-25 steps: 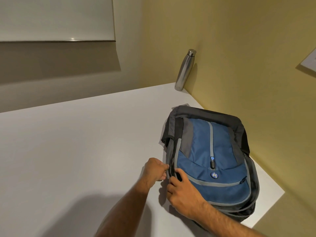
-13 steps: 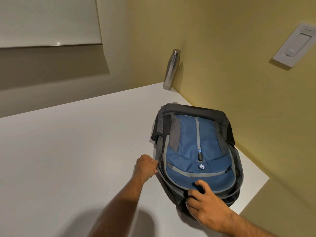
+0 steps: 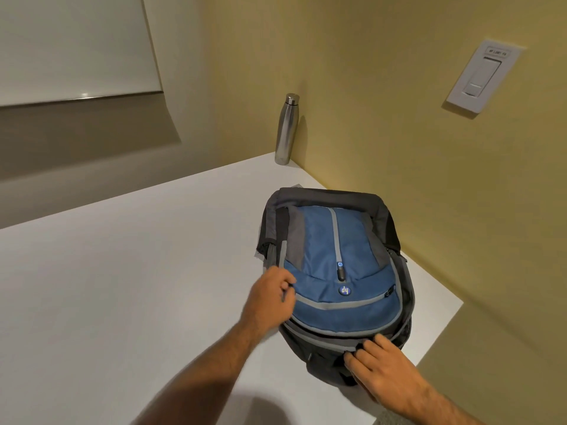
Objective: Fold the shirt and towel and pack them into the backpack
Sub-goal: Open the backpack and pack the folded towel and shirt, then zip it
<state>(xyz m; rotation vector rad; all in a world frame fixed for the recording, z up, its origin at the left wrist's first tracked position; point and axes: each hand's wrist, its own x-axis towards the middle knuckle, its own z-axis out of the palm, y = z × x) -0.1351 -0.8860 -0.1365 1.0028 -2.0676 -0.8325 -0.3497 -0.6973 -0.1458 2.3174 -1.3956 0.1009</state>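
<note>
Left hand (image 3: 270, 299) shifted onto backpack (image 3: 337, 256) front, fingers clenched on fabric edge; right hand (image 3: 383, 368) fingers pinch near-end zipper seam; backpack flat on worktop (image 3: 122, 286).

A steel bottle (image 3: 286, 129) is standing upright at the far corner of the white table (image 3: 122, 271), close against the yellow wall (image 3: 383, 102). A white switch plate (image 3: 481, 76) is sitting on that wall
</note>
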